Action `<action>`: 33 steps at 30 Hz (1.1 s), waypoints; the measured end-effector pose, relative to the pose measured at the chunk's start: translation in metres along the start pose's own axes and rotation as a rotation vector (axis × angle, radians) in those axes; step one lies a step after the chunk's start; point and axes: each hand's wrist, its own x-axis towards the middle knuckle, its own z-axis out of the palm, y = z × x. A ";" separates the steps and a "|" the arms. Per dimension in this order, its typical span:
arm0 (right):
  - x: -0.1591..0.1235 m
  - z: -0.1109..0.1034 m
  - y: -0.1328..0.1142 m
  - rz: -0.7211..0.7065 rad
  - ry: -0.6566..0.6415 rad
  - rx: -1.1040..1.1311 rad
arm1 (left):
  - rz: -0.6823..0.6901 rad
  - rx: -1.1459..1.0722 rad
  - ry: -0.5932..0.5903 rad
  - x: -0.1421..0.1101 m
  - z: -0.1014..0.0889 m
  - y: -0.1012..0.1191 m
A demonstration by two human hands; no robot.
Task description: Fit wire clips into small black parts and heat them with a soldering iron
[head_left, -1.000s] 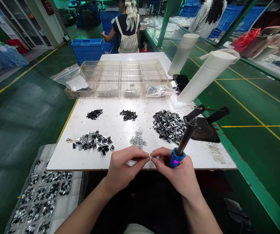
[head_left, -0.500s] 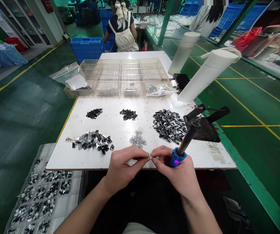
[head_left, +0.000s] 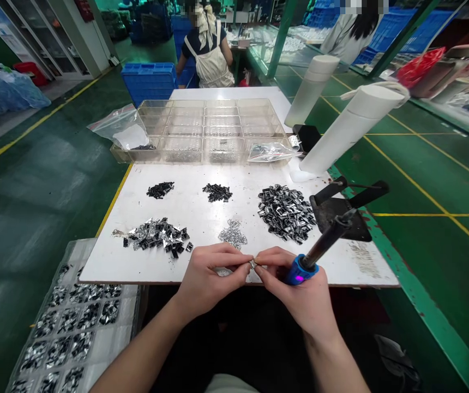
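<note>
Still pinched, both of them: left hand [head_left: 214,273] and right hand [head_left: 306,297] grip the same small metal part [head_left: 253,264] between their fingertips. And there's the change! The blue-collared tool [head_left: 320,245] in the right hand has tipped further outward, its tip now overlapping the black stand [head_left: 328,210] beyond. The silvery pile [head_left: 233,233] past the left hand sits unchanged.

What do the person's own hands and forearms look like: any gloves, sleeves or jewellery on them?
The left hand and right hand are bare: no gloves, and no rings that I can make out. The left forearm and right forearm show no sleeve, watch or bracelet within the picture.
</note>
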 end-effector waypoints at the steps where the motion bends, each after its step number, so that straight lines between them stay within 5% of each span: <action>1: 0.000 0.000 0.001 -0.023 -0.002 -0.010 | -0.012 -0.002 0.002 0.000 0.000 0.000; 19: 0.001 0.004 0.002 -0.072 -0.035 -0.053 | -0.099 0.001 0.007 -0.001 0.000 0.003; 25: 0.004 -0.001 0.000 0.110 0.013 -0.021 | -0.071 -0.033 -0.036 0.000 -0.001 0.002; 33: 0.005 -0.005 0.005 0.055 -0.063 -0.060 | -0.228 -0.106 -0.081 0.001 -0.004 0.003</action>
